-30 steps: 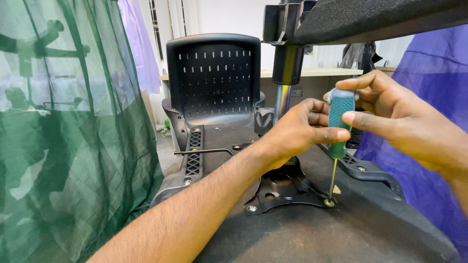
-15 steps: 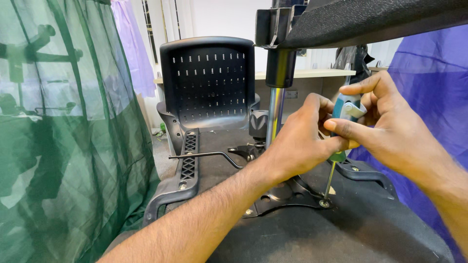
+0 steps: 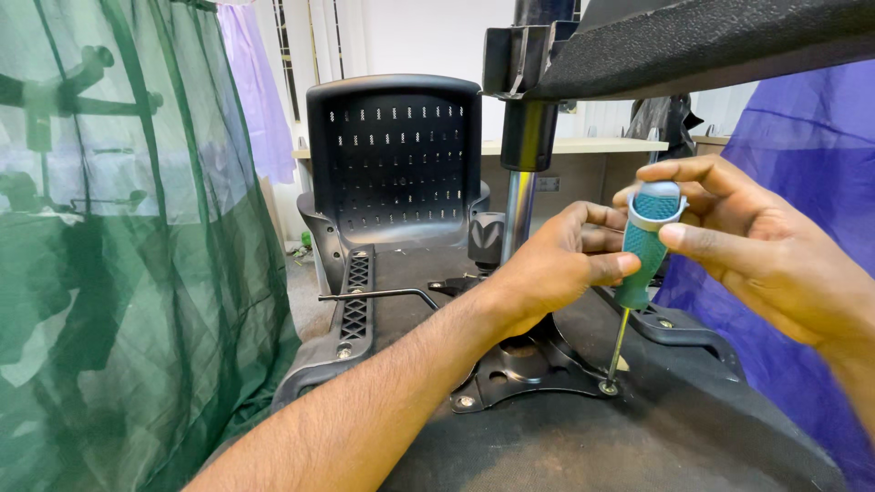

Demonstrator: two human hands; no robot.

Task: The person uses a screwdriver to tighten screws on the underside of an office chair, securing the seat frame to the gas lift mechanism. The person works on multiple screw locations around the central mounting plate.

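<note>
My left hand (image 3: pixel 551 273) and my right hand (image 3: pixel 756 251) both grip the teal handle of a screwdriver (image 3: pixel 645 241). The tool stands nearly upright, and its thin shaft ends on a screw (image 3: pixel 607 387) in the black metal mechanism plate (image 3: pixel 519 369). That plate is bolted to the underside of an upturned office chair seat (image 3: pixel 565 446). My left fingers wrap the handle's lower part; my right thumb and fingers pinch its top.
A chrome gas-lift column (image 3: pixel 518 214) rises from the plate to the chair base overhead (image 3: pixel 693 46). A black perforated backrest (image 3: pixel 394 159) stands behind, an armrest (image 3: pixel 351 314) at left. Green mesh fabric (image 3: pixel 109 273) hangs left, purple fabric (image 3: pixel 811 155) right.
The view has shifted slightly. Both hands stay on the screwdriver, whose handle has turned and tilted a little while its tip stays on the same screw.
</note>
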